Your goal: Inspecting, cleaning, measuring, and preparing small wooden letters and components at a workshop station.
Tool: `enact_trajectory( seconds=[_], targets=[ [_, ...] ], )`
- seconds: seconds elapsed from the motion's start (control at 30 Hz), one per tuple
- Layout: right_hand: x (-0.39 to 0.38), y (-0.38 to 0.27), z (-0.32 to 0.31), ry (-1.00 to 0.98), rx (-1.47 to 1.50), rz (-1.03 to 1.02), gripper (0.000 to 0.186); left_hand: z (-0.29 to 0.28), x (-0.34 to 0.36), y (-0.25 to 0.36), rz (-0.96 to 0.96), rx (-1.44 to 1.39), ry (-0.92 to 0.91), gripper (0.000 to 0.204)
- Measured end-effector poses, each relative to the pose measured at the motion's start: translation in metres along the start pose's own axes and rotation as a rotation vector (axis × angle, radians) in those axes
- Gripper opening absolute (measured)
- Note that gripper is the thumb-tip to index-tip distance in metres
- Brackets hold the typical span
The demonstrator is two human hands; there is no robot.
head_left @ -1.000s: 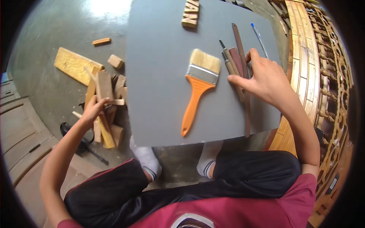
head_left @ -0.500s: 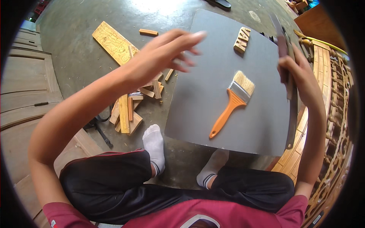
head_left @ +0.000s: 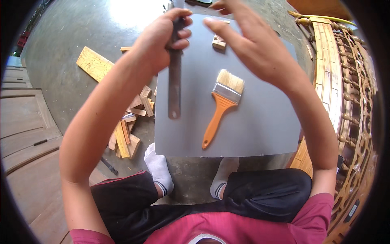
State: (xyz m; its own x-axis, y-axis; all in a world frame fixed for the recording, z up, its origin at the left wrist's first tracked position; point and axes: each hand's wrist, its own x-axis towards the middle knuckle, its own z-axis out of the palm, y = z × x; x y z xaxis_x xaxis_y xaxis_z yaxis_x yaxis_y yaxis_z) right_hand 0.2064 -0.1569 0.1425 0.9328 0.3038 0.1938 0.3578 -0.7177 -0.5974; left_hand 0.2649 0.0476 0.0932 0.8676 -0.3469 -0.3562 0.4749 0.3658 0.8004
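Observation:
My left hand [head_left: 162, 38] is closed around a long flat dark metal blade [head_left: 174, 87], held upright over the left side of the grey board [head_left: 260, 126]. The blade's lower end has a small hole; its upper part runs toward the picture's top edge, and its exact kind is unclear. My right hand [head_left: 260, 53] hovers with fingers apart, holding nothing, above the far part of the board. Partly hidden beside it lies a small carved wooden block [head_left: 219, 42]. A wide paintbrush [head_left: 223, 103] with an orange handle and pale bristles rests mid-board, bristles pointing away from me.
Several wood offcuts [head_left: 123, 138] are heaped on the floor to the left, near a yellowish carved plank [head_left: 94, 65]. Ornate wooden latticework [head_left: 357, 105] lines the right side. Wooden panelling [head_left: 28, 118] stands at far left. My socked feet [head_left: 160, 168] are by the board's near edge.
The flat metal tools were in my right hand at the right; now the left hand grips a blade at the board's left. My right hand has moved inward and opened. The view has shifted.

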Motion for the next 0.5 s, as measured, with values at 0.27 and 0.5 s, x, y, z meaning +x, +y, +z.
enact_trajectory(
  seconds=[0.27, 0.5],
  targets=[
    [-0.015, 0.062, 0.002, -0.234, -0.191, 0.111, 0.081, -0.17, 0.143, -0.011, -0.028, 0.194, 0.377, 0.013],
    [-0.033, 0.078, 0.022, -0.065, -0.23, 0.022, 0.064, -0.249, 0.248, -0.072, -0.092, 0.023, 0.569, 0.019]
  ],
)
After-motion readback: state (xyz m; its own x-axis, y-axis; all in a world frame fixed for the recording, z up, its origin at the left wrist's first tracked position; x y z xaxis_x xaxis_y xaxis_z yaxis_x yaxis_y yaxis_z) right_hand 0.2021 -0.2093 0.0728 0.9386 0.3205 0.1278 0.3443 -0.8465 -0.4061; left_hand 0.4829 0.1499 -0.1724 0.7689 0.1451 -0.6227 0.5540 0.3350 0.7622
